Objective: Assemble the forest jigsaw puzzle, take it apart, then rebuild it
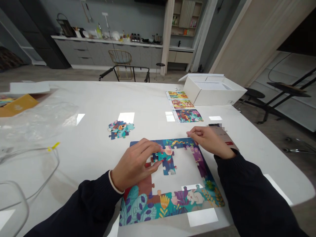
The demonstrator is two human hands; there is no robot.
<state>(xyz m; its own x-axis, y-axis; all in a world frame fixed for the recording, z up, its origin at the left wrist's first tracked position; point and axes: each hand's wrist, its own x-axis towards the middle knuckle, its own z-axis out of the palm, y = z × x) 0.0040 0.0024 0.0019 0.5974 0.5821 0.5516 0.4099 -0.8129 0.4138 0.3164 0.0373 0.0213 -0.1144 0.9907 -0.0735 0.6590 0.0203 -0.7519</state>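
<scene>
A partly assembled jigsaw puzzle [138, 207] lies on the table in front of me, its border joined around a bare middle. My left hand [138, 161] reaches over the puzzle's upper left, thumb and fingers closed on a teal and pink puzzle piece [164, 155]. Directly below that piece sits a dark blue puzzle piece [169, 168] in the middle area. My right hand [208, 140] hovers by the puzzle's upper right corner, its fingers drawn together with nothing visible in them. Loose puzzle pieces [120, 129] are heaped beyond the puzzle, to the left.
Picture sheets [182, 103] lie beside an open white box [214, 92] at the back right. A phone [222, 135] is partly behind my right hand. Clear plastic wrapping [41, 118], a yellow box [19, 104] and a white cable [55, 168] occupy the left.
</scene>
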